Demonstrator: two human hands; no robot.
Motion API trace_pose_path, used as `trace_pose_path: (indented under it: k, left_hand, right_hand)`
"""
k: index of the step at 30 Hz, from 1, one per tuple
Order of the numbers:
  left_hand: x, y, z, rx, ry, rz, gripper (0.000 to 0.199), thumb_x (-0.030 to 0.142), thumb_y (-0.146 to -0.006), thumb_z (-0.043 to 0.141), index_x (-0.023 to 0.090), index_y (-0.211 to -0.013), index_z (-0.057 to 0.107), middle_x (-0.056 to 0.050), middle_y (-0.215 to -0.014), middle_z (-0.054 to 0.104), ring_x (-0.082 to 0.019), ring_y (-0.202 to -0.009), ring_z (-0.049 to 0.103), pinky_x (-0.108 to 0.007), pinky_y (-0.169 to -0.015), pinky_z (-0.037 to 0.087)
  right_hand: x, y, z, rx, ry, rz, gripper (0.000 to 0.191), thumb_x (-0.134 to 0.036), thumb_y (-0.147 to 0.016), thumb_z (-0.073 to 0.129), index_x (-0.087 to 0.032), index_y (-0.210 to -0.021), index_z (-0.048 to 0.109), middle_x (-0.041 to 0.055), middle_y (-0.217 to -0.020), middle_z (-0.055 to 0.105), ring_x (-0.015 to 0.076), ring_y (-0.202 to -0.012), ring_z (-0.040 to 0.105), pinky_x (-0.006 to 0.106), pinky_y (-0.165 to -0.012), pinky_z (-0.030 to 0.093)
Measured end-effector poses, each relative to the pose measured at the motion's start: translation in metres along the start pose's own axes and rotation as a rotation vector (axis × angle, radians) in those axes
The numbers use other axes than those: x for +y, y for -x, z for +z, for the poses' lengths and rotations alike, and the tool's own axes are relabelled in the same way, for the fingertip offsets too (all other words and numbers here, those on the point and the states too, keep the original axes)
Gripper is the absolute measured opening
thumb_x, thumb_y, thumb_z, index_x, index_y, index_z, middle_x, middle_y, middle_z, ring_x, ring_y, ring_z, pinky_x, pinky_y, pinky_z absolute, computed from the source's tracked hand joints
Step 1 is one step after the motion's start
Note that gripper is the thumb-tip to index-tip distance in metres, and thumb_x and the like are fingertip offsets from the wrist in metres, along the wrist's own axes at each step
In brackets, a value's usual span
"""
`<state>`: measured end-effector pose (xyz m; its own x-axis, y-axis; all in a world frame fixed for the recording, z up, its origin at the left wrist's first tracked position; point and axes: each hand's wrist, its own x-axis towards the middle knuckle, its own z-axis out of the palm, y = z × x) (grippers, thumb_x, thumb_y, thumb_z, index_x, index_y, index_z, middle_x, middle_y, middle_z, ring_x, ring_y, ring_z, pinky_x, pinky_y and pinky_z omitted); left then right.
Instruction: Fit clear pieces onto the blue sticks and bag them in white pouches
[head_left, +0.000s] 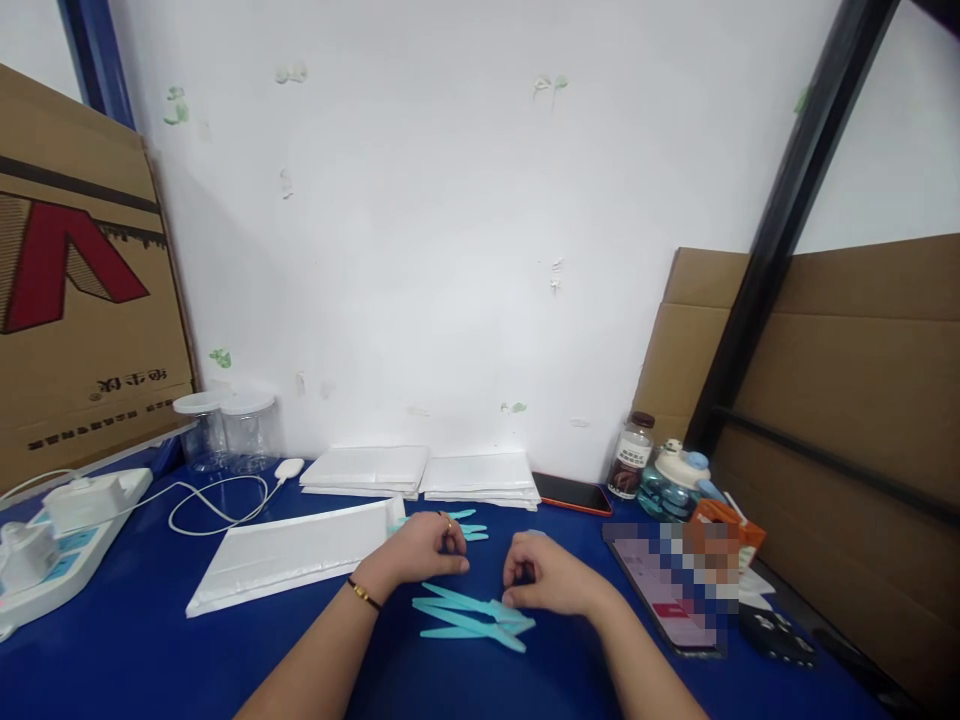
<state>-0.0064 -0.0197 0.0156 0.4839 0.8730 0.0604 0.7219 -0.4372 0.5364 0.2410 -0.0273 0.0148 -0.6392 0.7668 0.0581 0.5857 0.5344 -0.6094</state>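
Note:
My left hand [431, 547] has its fingers curled inward, and what they hold, if anything, is hidden. Behind it several thin turquoise plastic sticks [471, 529] stick out past the knuckles. To the right, my right hand [551, 572] is also curled, thumb bent toward the fingers; I cannot make out anything in its grasp. Just below its thumb lies a loose fan of flat turquoise plastic sticks [469, 632] with tapered ends, some crossing each other. A long white packet [300, 555] lies left of my left hand, its right end near those fingers.
Two stacks of white packets [365, 470] lie against the wall, beside a dark phone [574, 493]. At right are a brown-capped jar [631, 458], a teal bottle [670, 488] and another phone [667, 590]. Left stand clear jars [251, 435], a cable and a power strip [90, 555].

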Motion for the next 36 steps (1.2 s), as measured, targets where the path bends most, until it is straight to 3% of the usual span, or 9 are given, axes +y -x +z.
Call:
trace_pose_path:
  k: [4,8,12,18,21,26,30,32,36]
  left_hand:
    - [0.010,0.001,0.011,-0.197,0.082,0.031,0.035,0.047,-0.057,0.069,0.021,-0.080,0.067,0.003,-0.069,0.059,-0.010,-0.062,0.051,-0.018,-0.050,0.033]
    - [0.008,0.000,0.015,-0.217,0.129,0.003,0.027,0.043,-0.063,0.065,0.018,-0.076,0.066,0.003,-0.065,0.058,-0.009,-0.057,0.048,-0.017,-0.048,0.032]
    - [0.002,-0.003,0.017,-0.158,0.111,-0.015,0.025,0.040,-0.069,0.059,0.018,-0.077,0.065,0.003,-0.063,0.058,-0.008,-0.055,0.044,-0.018,-0.047,0.029]
    - [0.003,-0.005,0.015,-0.114,0.143,0.021,0.025,0.040,-0.070,0.058,0.017,-0.077,0.065,0.003,-0.062,0.056,-0.008,-0.055,0.044,-0.017,-0.049,0.030]
    - [-0.003,-0.005,0.004,-0.025,0.073,0.005,0.024,0.039,-0.071,0.056,0.018,-0.075,0.065,0.001,-0.065,0.059,-0.010,-0.060,0.048,-0.019,-0.053,0.033]
    - [-0.028,-0.003,-0.018,0.182,-0.140,-0.144,0.019,0.036,-0.072,0.055,0.022,-0.075,0.066,0.000,-0.078,0.065,-0.015,-0.074,0.055,-0.023,-0.065,0.035]
    - [-0.029,-0.001,-0.021,0.270,-0.210,-0.184,0.021,0.034,-0.067,0.061,0.023,-0.085,0.065,-0.001,-0.086,0.063,-0.018,-0.085,0.055,-0.026,-0.073,0.037]
    - [-0.020,0.000,-0.017,0.261,-0.146,-0.130,0.027,0.038,-0.067,0.061,0.023,-0.089,0.063,-0.002,-0.089,0.062,-0.018,-0.085,0.055,-0.025,-0.073,0.038]
    - [0.001,0.002,-0.002,0.033,-0.015,0.032,0.033,0.045,-0.063,0.065,0.022,-0.087,0.065,0.000,-0.087,0.061,-0.014,-0.075,0.054,-0.020,-0.063,0.039]
  right_hand:
    - [0.000,-0.002,0.009,-0.065,0.034,0.013,0.019,-0.032,-0.062,0.071,-0.018,-0.073,0.065,-0.0007,-0.081,0.054,0.0097,-0.067,0.049,0.018,-0.055,0.035]
    - [0.007,-0.003,0.011,-0.059,-0.004,0.065,0.014,-0.028,-0.067,0.066,-0.017,-0.075,0.063,-0.0008,-0.076,0.055,0.0080,-0.061,0.047,0.017,-0.052,0.034]
    - [0.010,-0.004,0.012,-0.082,-0.124,0.136,0.017,-0.026,-0.069,0.064,-0.018,-0.083,0.060,-0.0029,-0.064,0.055,0.0080,-0.055,0.047,0.017,-0.049,0.034]
    - [0.008,-0.005,0.010,-0.043,-0.144,0.121,0.012,-0.027,-0.069,0.062,-0.016,-0.072,0.062,-0.0019,-0.059,0.056,0.0089,-0.054,0.047,0.017,-0.048,0.033]
    - [0.019,-0.003,0.000,0.055,-0.120,0.128,0.011,-0.026,-0.070,0.061,-0.015,-0.071,0.062,-0.0006,-0.062,0.058,0.0099,-0.056,0.048,0.018,-0.050,0.034]
    - [0.048,0.001,-0.020,0.255,-0.009,0.244,0.013,-0.026,-0.072,0.059,-0.014,-0.069,0.061,0.0006,-0.061,0.058,0.0112,-0.055,0.049,0.020,-0.050,0.033]
    - [0.038,0.001,-0.018,0.347,0.087,0.183,0.011,-0.027,-0.071,0.061,-0.016,-0.072,0.062,0.0020,-0.074,0.058,0.0128,-0.066,0.051,0.021,-0.059,0.037]
    - [0.023,-0.001,-0.010,0.300,0.059,0.103,0.013,-0.030,-0.072,0.061,-0.017,-0.073,0.062,0.0018,-0.079,0.056,0.0122,-0.069,0.051,0.021,-0.062,0.038]
    - [0.002,-0.004,0.008,0.067,0.070,0.054,0.024,-0.034,-0.060,0.073,-0.019,-0.076,0.063,-0.0007,-0.082,0.052,0.0108,-0.068,0.049,0.019,-0.058,0.036]
